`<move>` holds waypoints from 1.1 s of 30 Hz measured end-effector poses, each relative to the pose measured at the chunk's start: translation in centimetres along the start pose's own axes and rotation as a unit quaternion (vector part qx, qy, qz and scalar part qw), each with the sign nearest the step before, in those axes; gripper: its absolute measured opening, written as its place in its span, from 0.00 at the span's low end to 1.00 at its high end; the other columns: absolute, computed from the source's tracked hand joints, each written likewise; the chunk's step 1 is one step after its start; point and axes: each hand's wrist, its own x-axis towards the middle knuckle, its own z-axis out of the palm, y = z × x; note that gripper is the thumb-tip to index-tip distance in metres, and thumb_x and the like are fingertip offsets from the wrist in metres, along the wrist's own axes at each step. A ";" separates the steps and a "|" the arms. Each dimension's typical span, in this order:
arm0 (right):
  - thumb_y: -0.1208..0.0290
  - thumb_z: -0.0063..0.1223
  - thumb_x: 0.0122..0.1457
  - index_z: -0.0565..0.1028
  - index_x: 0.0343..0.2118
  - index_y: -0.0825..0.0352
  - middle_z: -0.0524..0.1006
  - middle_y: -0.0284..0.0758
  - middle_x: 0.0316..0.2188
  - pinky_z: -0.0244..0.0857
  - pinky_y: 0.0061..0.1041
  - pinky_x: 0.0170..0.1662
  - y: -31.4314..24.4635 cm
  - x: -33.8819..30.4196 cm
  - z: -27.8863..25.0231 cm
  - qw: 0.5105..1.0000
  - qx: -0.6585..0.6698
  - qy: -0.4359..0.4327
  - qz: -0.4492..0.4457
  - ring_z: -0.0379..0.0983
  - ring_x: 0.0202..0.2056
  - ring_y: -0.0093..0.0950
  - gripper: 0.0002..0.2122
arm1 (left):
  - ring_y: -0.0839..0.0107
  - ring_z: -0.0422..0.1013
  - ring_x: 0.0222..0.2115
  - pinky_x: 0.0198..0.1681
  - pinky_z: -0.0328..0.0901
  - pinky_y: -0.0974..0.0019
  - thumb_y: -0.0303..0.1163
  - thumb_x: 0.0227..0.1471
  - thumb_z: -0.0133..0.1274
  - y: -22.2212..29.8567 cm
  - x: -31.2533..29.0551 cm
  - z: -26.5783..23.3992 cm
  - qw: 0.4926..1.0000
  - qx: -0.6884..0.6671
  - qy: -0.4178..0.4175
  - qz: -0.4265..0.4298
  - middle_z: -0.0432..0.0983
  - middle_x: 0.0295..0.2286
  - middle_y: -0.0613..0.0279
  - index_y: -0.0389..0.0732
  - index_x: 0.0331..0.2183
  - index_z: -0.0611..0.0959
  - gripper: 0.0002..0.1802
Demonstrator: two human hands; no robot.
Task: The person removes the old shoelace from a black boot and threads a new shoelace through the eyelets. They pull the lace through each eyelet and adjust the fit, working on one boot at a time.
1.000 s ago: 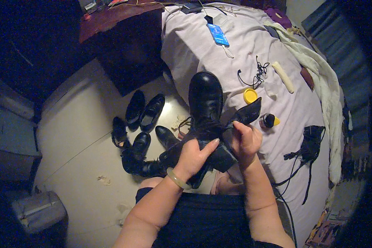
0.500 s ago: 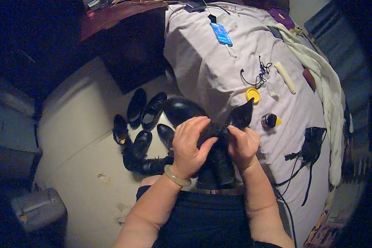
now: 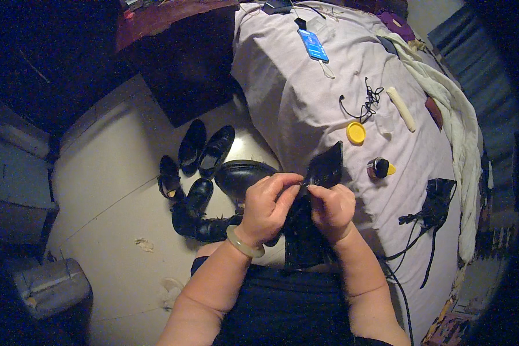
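Note:
A black leather boot (image 3: 242, 175) lies across my lap area, its rounded toe pointing left. A dark, pointed flap (image 3: 327, 166), apparently its upper, stands up beyond my fingers. My left hand (image 3: 271, 202), with a pale bangle (image 3: 243, 243) on the wrist, is closed in a pinch at the boot's upper. Fingertip to fingertip with it, my right hand (image 3: 332, 209) is closed too, thumb and bent fingers pressed together below the flap. What lies between the fingertips is too small to make out. Both hands hide the middle of the boot.
Several black shoes (image 3: 216, 151) stand on the pale floor at left. The white-sheeted bed holds a yellow lid (image 3: 356, 133), a dark jar (image 3: 378, 168), a black cord (image 3: 370, 104), a phone (image 3: 313, 46) and a black strapped item (image 3: 434, 202). A bin (image 3: 53, 288) stands lower left.
My left fingers have come together from a looser, spread pose and moved right to meet the right hand. The boot has turned, its toe lower, and the flap has shifted slightly left.

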 end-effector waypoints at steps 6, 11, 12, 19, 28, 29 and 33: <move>0.82 0.54 0.40 0.73 0.31 0.68 0.62 0.32 0.13 0.55 0.29 0.15 -0.3 0.2 0.2 1.000 0.017 -0.015 -0.008 0.61 0.13 0.29 0.12 | 0.60 0.73 0.22 0.27 0.66 0.63 0.24 0.43 0.59 -0.7 0.5 -0.6 0.991 0.089 -0.003 0.102 0.78 0.24 0.58 0.39 0.30 0.81 0.07; 0.80 0.54 0.43 0.72 0.31 0.68 0.62 0.32 0.13 0.56 0.29 0.16 0.0 0.0 0.2 0.998 0.028 -0.043 -0.024 0.62 0.13 0.29 0.09 | 0.59 0.72 0.21 0.25 0.66 0.63 0.25 0.43 0.60 -0.6 0.8 -1.1 0.983 0.123 -0.024 0.134 0.77 0.22 0.58 0.40 0.28 0.80 0.06; 0.79 0.53 0.43 0.72 0.31 0.68 0.62 0.32 0.13 0.56 0.29 0.16 0.0 0.1 0.2 0.998 0.033 -0.046 -0.025 0.62 0.13 0.29 0.09 | 0.59 0.72 0.21 0.25 0.65 0.63 0.26 0.43 0.59 -0.7 0.8 -1.2 0.983 0.128 -0.035 0.127 0.76 0.22 0.58 0.41 0.28 0.80 0.05; 0.79 0.54 0.43 0.72 0.30 0.67 0.61 0.31 0.13 0.58 0.29 0.16 0.2 0.2 0.0 0.994 0.071 -0.073 -0.040 0.62 0.13 0.28 0.08 | 0.57 0.73 0.22 0.25 0.66 0.61 0.27 0.45 0.59 -1.1 0.9 -2.2 0.988 0.086 -0.098 0.078 0.76 0.21 0.57 0.40 0.27 0.79 0.05; 0.79 0.54 0.44 0.72 0.28 0.67 0.62 0.31 0.13 0.58 0.28 0.16 0.2 0.2 -0.2 0.993 0.061 -0.091 -0.041 0.63 0.14 0.29 0.07 | 0.58 0.73 0.22 0.26 0.66 0.61 0.24 0.44 0.58 -1.3 0.7 -1.8 0.973 0.159 -0.094 0.138 0.75 0.21 0.57 0.40 0.27 0.78 0.05; 0.79 0.54 0.44 0.72 0.28 0.67 0.62 0.31 0.13 0.59 0.28 0.16 0.1 0.2 -0.3 0.993 0.058 -0.091 -0.037 0.63 0.14 0.29 0.07 | 0.57 0.72 0.21 0.25 0.66 0.59 0.24 0.44 0.57 -1.2 0.8 -1.7 0.968 0.177 -0.086 0.157 0.74 0.20 0.57 0.41 0.26 0.77 0.04; 0.79 0.54 0.44 0.72 0.29 0.68 0.64 0.32 0.14 0.61 0.29 0.17 0.0 0.5 -0.4 0.994 0.049 -0.090 -0.022 0.65 0.14 0.29 0.08 | 0.56 0.71 0.21 0.26 0.65 0.59 0.22 0.43 0.55 -0.7 0.8 -1.1 0.961 0.202 -0.062 0.179 0.72 0.20 0.57 0.40 0.27 0.75 0.06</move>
